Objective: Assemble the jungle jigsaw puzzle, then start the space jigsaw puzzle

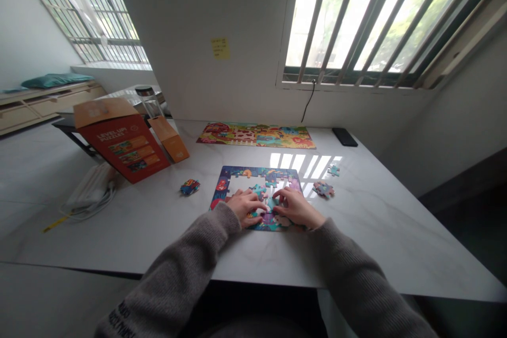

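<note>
A partly filled jigsaw puzzle [224, 176] with a dark blue border lies flat on the white marbled table, with gaps in its middle. My left hand [245, 207] rests over its lower left part, fingers spread. My right hand [295, 207] is over the right part, its thumb and fingers curved around a teal puzzle piece [272, 203] near the centre. Another teal piece [259, 189] lies just above my left fingers. One pile of pieces [189, 187] sits left of the puzzle, a second pile [324, 190] to the right, with a single teal piece [334, 170] behind it.
A long finished puzzle [257, 135] lies along the wall. An orange-red box [127, 142], a smaller box [170, 140], a glass jar [148, 101] and a white power strip with cable [89, 190] stand at left. A black phone [344, 137] lies back right.
</note>
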Demonstrator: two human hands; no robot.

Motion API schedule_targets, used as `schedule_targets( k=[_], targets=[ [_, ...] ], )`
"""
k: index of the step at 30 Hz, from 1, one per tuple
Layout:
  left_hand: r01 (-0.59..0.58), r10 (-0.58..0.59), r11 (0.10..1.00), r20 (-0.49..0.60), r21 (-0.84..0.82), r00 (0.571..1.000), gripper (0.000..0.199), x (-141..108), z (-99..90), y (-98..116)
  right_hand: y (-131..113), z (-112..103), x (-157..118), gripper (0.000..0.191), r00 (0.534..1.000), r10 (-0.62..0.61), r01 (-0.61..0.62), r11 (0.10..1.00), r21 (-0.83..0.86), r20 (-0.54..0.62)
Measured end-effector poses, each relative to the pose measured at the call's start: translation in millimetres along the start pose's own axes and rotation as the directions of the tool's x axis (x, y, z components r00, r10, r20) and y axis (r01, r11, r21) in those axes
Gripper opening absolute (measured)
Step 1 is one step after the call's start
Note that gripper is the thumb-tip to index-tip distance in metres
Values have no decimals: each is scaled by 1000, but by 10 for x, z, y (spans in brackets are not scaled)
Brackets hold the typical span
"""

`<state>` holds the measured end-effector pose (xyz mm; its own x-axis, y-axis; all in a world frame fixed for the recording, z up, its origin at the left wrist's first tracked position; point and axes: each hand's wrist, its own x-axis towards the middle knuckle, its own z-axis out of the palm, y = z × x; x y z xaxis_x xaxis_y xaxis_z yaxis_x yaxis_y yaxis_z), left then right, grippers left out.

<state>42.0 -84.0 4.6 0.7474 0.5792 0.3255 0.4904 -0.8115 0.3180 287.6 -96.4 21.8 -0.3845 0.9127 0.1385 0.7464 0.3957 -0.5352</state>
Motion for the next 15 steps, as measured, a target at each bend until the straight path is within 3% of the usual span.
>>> schedule_targets(
  k=[6,15],
  targets=[
    [-19,19,1000,15,24,1000,28,-18,8,-11,2,-27,-21,30,1000,4,-3,999,-47,24],
    [39,-43,999,113,37,993,27,-5,-48,33,-24,-38,-39,27,999,-1,6,994,-110,41]
  ],
)
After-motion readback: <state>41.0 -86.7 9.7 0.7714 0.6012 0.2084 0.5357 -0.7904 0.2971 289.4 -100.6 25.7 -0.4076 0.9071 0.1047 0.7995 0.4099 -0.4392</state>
